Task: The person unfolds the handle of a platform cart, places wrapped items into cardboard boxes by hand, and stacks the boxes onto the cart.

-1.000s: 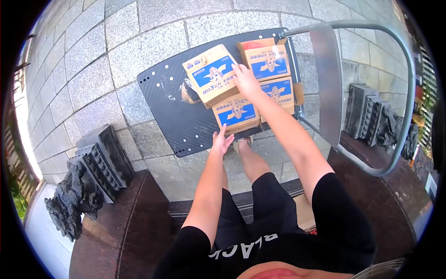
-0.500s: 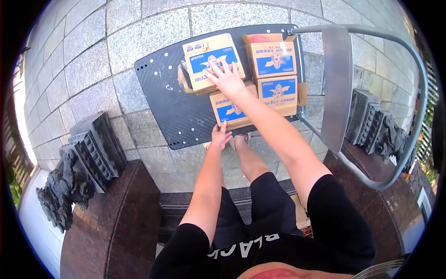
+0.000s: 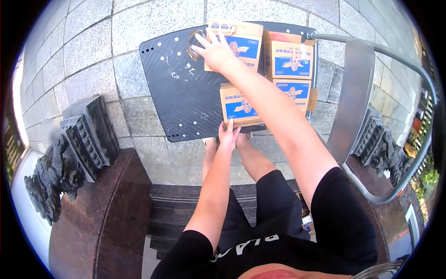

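Toward twelve o'clock on the black platform trolley (image 3: 183,100), with four cartons (image 3: 292,63) already aboard, touching the still-unaligned ten-o'clock carton (image 3: 248,49) with right hand (image 3: 216,54), fingers spread, and eight-o'clock carton (image 3: 237,107) with left hand (image 3: 227,135), fingers slightly parted.

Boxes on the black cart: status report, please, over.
Right hand spread at far-left box; left hand at near-left box. Four boxes visible on black cart. Brown strip beside right hand.

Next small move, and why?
Probably nudge the far-left box slightly rightward with the right hand, which rests on it: that box's left edge juts out past that of the near-left box, which the left hand touches.
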A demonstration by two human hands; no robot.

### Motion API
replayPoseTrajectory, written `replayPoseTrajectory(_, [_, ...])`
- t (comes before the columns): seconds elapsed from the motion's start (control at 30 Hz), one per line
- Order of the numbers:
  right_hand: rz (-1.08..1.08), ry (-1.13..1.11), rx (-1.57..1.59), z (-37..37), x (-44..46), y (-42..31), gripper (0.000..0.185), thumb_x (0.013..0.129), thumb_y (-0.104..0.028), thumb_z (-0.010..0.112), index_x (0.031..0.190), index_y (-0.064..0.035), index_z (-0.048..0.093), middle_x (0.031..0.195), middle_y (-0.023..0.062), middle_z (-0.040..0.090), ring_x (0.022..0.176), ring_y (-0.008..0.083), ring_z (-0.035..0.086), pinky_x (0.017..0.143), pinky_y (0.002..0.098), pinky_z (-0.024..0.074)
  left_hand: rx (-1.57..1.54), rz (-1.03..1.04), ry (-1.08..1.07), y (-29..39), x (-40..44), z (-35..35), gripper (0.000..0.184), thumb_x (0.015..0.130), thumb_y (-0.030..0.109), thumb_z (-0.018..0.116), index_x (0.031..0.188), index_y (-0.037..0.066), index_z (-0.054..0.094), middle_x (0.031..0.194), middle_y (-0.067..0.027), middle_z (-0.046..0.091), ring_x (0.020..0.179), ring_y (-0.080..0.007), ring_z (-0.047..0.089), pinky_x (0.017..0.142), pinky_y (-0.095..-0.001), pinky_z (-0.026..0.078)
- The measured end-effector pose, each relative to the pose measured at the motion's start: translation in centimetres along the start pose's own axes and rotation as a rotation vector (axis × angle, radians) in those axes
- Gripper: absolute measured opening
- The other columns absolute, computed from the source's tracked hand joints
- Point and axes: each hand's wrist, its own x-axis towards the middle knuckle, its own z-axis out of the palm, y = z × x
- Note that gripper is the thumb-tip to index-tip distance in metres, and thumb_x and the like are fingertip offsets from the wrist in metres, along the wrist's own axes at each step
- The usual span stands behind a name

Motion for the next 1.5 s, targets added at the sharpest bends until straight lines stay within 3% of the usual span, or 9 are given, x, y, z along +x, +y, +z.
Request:
replayPoseTrajectory(0.27, [0.009,-0.243,-0.180,2.3,-0.2,3.1,0.051,0.089,-0.034,0.061,0.138,-0.0312,0.048,0.153,-0.0006,0.028,0.143,0.0364,0.017,0.113,0.0532,0.0229,-0.122,-0.020,0.093,0.1,-0.5,1.6,0.067,0.088,0.018,0.068,0.139,0.004,0.027,0.132,-0.0143,0.041,0.102,-0.0289,0.058,0.087,-0.0365,0.058])
replayPoseTrajectory(0.4, [-0.081,-0.282,-0.286,2.6,-2.9,2.9,0.053,0.089,-0.029,0.059,0.140,-0.0285,0.046,0.153,-0.0004,0.028,0.142,0.0381,0.018,0.111,0.0521,0.0279,-0.098,0.052,0.077,0.9,0.1,2.4,0.072,0.088,0.016,0.068,0.142,0.004,0.022,0.137,-0.0154,0.037,0.104,-0.0283,0.057,0.083,-0.0355,0.059])
replayPoseTrajectory(0.6, [0.063,-0.119,0.130,0.5,-8.6,1.1,0.058,0.088,-0.015,0.055,0.144,-0.0196,0.039,0.153,0.0081,0.027,0.138,0.0397,0.028,0.106,0.0482,0.0375,0.116,-0.131,0.035,2.3,-2.5,1.7,0.082,0.088,0.024,0.069,0.148,0.011,0.015,0.138,-0.0174,0.036,0.101,-0.0291,0.057,0.077,-0.0367,0.058])
replayPoseTrajectory(0.7, [0.101,0.087,0.436,-1.8,-16.3,0.1,0.049,0.086,-0.015,0.060,0.134,-0.0079,0.049,0.145,0.0190,0.037,0.134,0.0366,0.035,0.107,0.0446,0.0375,0.326,-0.113,-0.019,3.4,-5.9,-0.6,0.077,0.088,0.023,0.070,0.146,0.011,0.021,0.134,-0.0169,0.040,0.101,-0.0274,0.057,0.079,-0.0378,0.056])
replayPoseTrajectory(0.87, [0.222,-0.200,0.559,-6.9,-36.6,-2.9,0.057,0.086,-0.020,0.060,0.138,-0.0073,0.042,0.140,0.0182,0.042,0.122,0.0367,0.047,0.100,0.0434,0.0434,0.681,-0.012,-0.160,8.4,-13.8,-9.4,0.046,0.092,0.022,0.062,0.132,0.005,0.046,0.109,-0.0082,0.059,0.091,-0.0194,0.062,0.078,-0.0314,0.055])
replayPoseTrajectory(1.13, [0.966,-0.259,0.849,-11.4,-72.0,-24.1,0.057,0.085,-0.036,0.062,0.133,-0.0104,0.048,0.104,0.0197,0.066,0.097,0.0364,0.063,0.081,0.0447,0.0513,1.070,0.063,-0.098,17.1,-24.3,-21.3,0.038,0.095,0.017,0.054,0.128,0.004,0.039,0.102,-0.0179,0.064,0.085,-0.0257,0.067,0.070,-0.0348,0.057])
replayPoseTrajectory(1.23, [1.373,-0.191,1.042,-9.1,-79.8,-36.4,0.052,0.082,-0.037,0.064,0.123,-0.0053,0.058,0.096,0.0200,0.068,0.092,0.0348,0.065,0.080,0.0425,0.0523,1.313,0.022,-0.087,18.6,-28.1,-21.8,0.025,0.094,0.015,0.052,0.115,0.002,0.048,0.080,-0.0141,0.066,0.065,-0.0227,0.067,0.052,-0.0323,0.054])
replayPoseTrajectory(1.37, [1.729,0.006,1.393,-4.7,-83.0,-51.5,0.052,0.079,-0.039,0.068,0.111,0.0012,0.062,0.098,0.0223,0.067,0.092,0.0348,0.065,0.079,0.0421,0.0520,1.725,-0.059,-0.182,19.2,-30.2,-19.5,0.027,0.093,0.014,0.050,0.115,-0.001,0.053,0.082,-0.0148,0.067,0.061,-0.0231,0.066,0.052,-0.0366,0.055])
replayPoseTrajectory(1.5, [1.884,0.333,1.522,2.1,-80.7,-62.3,0.054,0.083,-0.033,0.065,0.120,0.0052,0.054,0.099,0.0246,0.065,0.091,0.0357,0.065,0.078,0.0419,0.0522,2.534,0.497,-0.679,15.6,-39.8,-10.3,0.028,0.085,0.006,0.052,0.112,0.001,0.061,0.078,-0.0147,0.066,0.073,-0.0264,0.068,0.058,-0.0333,0.053])
